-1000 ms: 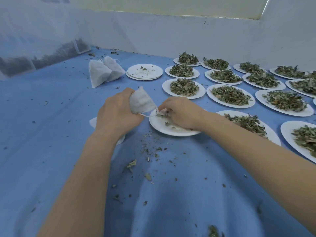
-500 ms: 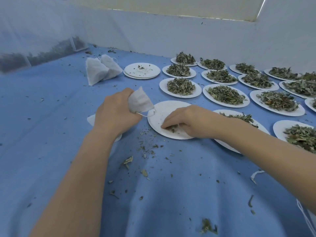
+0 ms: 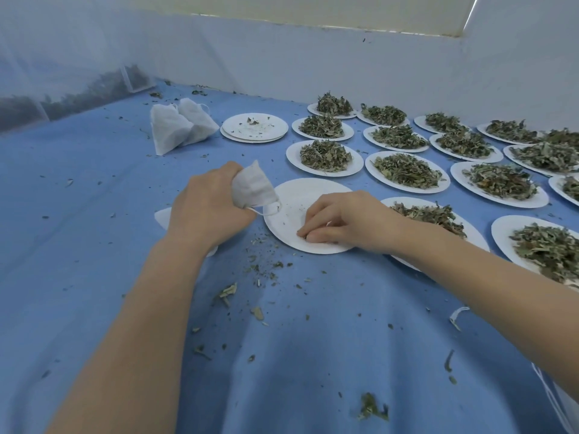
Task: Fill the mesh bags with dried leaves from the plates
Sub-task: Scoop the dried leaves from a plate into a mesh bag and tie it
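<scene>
The right hand's fingertips are bunched low on the near part of a round white paper plate, pressed together as if raking up the last crumbs; whether they hold any leaf I cannot tell, since the hand covers what lies under it. The right hand lies palm down across that plate, which is almost bare, only specks showing on it. Just beside its left rim the left hand grips a small white mesh drawstring bag, fingers curled round its body, the mouth and loose string tipped towards the plate edge. Another white piece peeks out beneath this hand; what it is I cannot tell.

Outward from there, this bag looks close to finished. Two filled white mesh bags stand together at the far left, and near them a stack of emptied white plates carries only scraps. That suggests a small part done. To the right, many white plates heaped with dried green leaves run in rows to the frame edge, untouched, so most of the work remains. Leaf crumbs are strewn over the blue cloth near the forearms
</scene>
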Tool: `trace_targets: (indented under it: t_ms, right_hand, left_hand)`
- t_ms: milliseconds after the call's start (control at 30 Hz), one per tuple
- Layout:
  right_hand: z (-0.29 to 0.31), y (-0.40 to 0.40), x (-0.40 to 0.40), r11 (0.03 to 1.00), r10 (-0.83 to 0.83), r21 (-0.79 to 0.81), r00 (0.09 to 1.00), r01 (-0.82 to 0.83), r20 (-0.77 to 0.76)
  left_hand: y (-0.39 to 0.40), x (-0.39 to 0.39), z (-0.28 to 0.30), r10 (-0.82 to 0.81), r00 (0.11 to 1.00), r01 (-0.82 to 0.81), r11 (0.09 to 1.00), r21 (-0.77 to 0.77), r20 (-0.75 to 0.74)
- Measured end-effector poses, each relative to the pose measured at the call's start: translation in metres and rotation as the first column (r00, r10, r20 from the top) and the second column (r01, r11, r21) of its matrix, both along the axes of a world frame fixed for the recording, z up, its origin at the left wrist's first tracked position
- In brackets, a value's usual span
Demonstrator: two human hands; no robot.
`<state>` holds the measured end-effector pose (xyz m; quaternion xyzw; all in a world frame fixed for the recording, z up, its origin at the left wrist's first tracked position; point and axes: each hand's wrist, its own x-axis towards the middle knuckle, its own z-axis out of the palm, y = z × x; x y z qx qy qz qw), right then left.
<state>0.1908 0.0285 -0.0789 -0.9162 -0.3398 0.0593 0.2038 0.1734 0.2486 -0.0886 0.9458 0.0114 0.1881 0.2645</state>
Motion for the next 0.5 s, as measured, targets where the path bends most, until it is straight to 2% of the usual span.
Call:
trace_targets:
  t_ms: [67,233,300,367,433,500]
  right_hand:
    - [0.001,0.001,-0.002,1.000,0.002,-0.021,0.998,-0.001,0.067]
    - [0.005,0.015,-0.007,0.978,0.047,-0.210,0.980,-0.006,0.192]
    - [0.016,0.018,-0.007,0.995,-0.029,-0.087,0.973,0.050,0.229]
    - [0.030,0.021,-0.003,0.974,-0.151,0.198,0.967,0.111,0.204]
    - [0.040,0.029,-0.002,0.926,-0.140,0.367,0.985,0.093,0.102]
    - [0.042,0.042,-0.004,0.901,-0.086,0.429,0.996,0.062,0.037]
  left_hand:
    - [-0.001,0.000,0.000,-0.007,1.000,0.007,1.000,-0.007,-0.003]
    - [-0.004,-0.002,-0.001,-0.041,0.999,0.041,0.999,-0.001,-0.024]
    - [-0.006,-0.003,-0.001,-0.070,0.997,0.070,0.997,0.011,-0.039]
    - [-0.007,-0.004,-0.001,-0.113,0.993,0.114,0.993,0.012,-0.037]
    - [-0.009,-0.004,0.000,-0.148,0.989,0.148,0.989,0.000,-0.017]
    - [-0.011,-0.005,-0.001,-0.165,0.986,0.166,0.986,-0.034,0.016]
